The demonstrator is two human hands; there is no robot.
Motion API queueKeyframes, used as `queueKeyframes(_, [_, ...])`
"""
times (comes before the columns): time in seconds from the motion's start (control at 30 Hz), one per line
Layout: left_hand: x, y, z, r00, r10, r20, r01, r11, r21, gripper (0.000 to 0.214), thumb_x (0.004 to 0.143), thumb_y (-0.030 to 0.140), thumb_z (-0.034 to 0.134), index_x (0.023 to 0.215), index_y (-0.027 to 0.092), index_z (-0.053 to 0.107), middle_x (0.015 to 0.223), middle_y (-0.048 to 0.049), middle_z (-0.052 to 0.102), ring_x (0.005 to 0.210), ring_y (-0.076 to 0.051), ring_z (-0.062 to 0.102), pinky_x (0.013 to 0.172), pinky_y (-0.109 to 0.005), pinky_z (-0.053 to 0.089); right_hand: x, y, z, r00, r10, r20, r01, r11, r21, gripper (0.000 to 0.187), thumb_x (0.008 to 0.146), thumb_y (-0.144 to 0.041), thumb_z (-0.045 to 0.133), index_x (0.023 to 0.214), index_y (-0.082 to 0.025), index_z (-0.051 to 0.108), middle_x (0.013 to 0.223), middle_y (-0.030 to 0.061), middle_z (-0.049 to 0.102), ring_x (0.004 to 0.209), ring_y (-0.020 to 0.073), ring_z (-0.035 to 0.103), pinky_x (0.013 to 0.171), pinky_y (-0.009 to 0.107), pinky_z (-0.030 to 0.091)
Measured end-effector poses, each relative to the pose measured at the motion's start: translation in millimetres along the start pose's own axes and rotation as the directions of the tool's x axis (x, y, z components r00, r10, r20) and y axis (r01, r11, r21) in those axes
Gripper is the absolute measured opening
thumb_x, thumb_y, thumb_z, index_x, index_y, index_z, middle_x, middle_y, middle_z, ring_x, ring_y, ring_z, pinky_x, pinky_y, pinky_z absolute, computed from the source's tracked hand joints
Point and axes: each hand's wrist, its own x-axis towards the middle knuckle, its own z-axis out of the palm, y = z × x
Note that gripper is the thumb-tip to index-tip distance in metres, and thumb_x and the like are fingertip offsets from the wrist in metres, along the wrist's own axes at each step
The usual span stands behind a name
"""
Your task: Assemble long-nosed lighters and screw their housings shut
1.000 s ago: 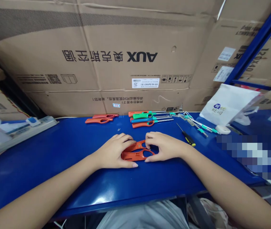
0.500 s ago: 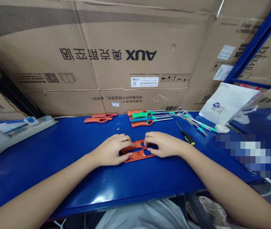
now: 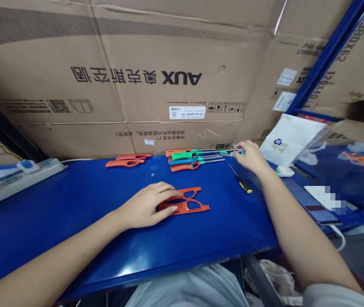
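Two orange lighter casing halves (image 3: 192, 207) lie side by side on the blue table. My left hand (image 3: 148, 205) is closed over their left ends, thumb on the near half and fingers on the far one. My right hand (image 3: 248, 155) is at the back right, its fingertips bent down over thin metal lighter tubes with green ends (image 3: 229, 152). The hand hides most of these tubes, and what the fingertips pinch does not show. Left of it, several assembled lighters (image 3: 186, 161) in orange, green and blue lie together, their metal tubes pointing right.
Two closed red-orange lighter handles (image 3: 126, 163) lie at the back left. A black and yellow screwdriver (image 3: 243, 182) is near my right forearm. Tiny pale pieces (image 3: 152, 174) lie mid-table. A white paper bag (image 3: 292, 138), a power strip (image 3: 21, 177) and a cardboard wall (image 3: 120, 106) surround the area.
My right hand has left the orange casing halves and moved back and right to the metal tubes. My left hand stays on the halves. The view has shifted slightly to the right.
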Motion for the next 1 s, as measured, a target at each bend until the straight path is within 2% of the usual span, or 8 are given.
queueKeyframes(0.07, [0,3,2.7,0.999,0.037,0.016,-0.036,0.999,-0.024,0.042,0.099,0.038,0.054,0.139,0.026,0.056,0.138,-0.0084,0.062,0.125,-0.025,0.058,0.108,-0.040,0.045,10,31,2,0.982,0.189,0.004,-0.188,0.979,-0.074,0.025,0.080,-0.020,0.064,0.103,-0.014,0.070,0.112,0.0203,0.065,0.111,0.0360,0.061,0.094,0.046,0.047])
queueKeyframes(0.17, [-1,3,7.3,0.995,0.088,0.039,-0.086,0.995,-0.049,0.048,0.098,0.040,0.057,0.144,0.026,0.053,0.146,-0.0088,0.058,0.134,-0.027,0.054,0.114,-0.044,0.043,15,60,13,0.932,0.358,0.053,-0.348,0.927,-0.138,0.022,0.070,-0.018,0.069,0.091,-0.015,0.072,0.096,0.0172,0.069,0.094,0.0338,0.066,0.079,0.041,0.049])
queueKeyframes(0.3, [0,2,11.9,0.991,0.111,0.080,-0.106,0.992,-0.063,0.050,0.101,0.037,0.054,0.150,0.031,0.047,0.150,-0.0063,0.055,0.140,-0.026,0.050,0.118,-0.046,0.040,16,72,29,0.904,0.419,0.086,-0.404,0.902,-0.149,0.015,0.071,-0.019,0.069,0.086,-0.020,0.072,0.089,0.0109,0.072,0.088,0.0273,0.067,0.073,0.033,0.047])
queueKeyframes(0.47, [0,2,13.6,0.988,0.113,0.105,-0.111,0.993,-0.028,0.043,0.103,0.032,0.048,0.146,0.030,0.054,0.150,-0.0040,0.055,0.142,-0.025,0.047,0.120,-0.046,0.038,19,76,33,0.886,0.453,0.099,-0.440,0.889,-0.124,0.039,0.071,-0.015,0.067,0.110,-0.022,0.068,0.096,0.0090,0.074,0.085,0.0251,0.068,0.071,0.031,0.046])
queueKeyframes(0.6, [1,0,12.6,0.987,0.120,0.105,-0.120,0.993,-0.010,0.042,0.103,0.032,0.049,0.144,0.028,0.056,0.148,-0.0050,0.057,0.141,-0.026,0.049,0.119,-0.047,0.040,20,76,34,0.888,0.450,0.094,-0.443,0.892,-0.090,0.039,0.068,-0.008,0.064,0.106,-0.019,0.068,0.102,0.0109,0.073,0.091,0.0272,0.067,0.075,0.033,0.046])
queueKeyframes(0.7, [1,-2,12.2,0.988,0.130,0.086,-0.130,0.992,-0.003,0.041,0.102,0.031,0.050,0.143,0.027,0.058,0.147,-0.0056,0.058,0.140,-0.026,0.050,0.118,-0.047,0.041,19,74,33,0.910,0.409,0.068,-0.407,0.913,-0.036,0.035,0.068,-0.007,0.063,0.101,-0.017,0.068,0.097,0.0116,0.071,0.090,0.0271,0.065,0.075,0.033,0.047])
queueKeyframes(0.87, [2,-3,12.8,0.988,0.139,0.069,-0.140,0.990,0.000,0.041,0.101,0.030,0.052,0.142,0.027,0.059,0.146,-0.0063,0.059,0.139,-0.027,0.051,0.117,-0.047,0.042,17,62,26,0.962,0.260,-0.080,-0.253,0.963,0.088,0.030,0.069,-0.006,0.058,0.097,-0.016,0.063,0.098,0.0130,0.066,0.092,0.0255,0.062,0.083,0.033,0.048])
queueKeyframes(1.0, [2,-3,11.3,0.988,0.151,0.041,-0.152,0.988,0.016,0.040,0.100,0.029,0.053,0.139,0.025,0.061,0.143,-0.0083,0.061,0.136,-0.029,0.054,0.115,-0.048,0.045,16,45,15,0.970,0.134,-0.205,-0.097,0.979,0.182,0.023,0.072,-0.011,0.054,0.094,-0.018,0.058,0.095,0.0124,0.064,0.089,0.0258,0.059,0.084,0.038,0.048])
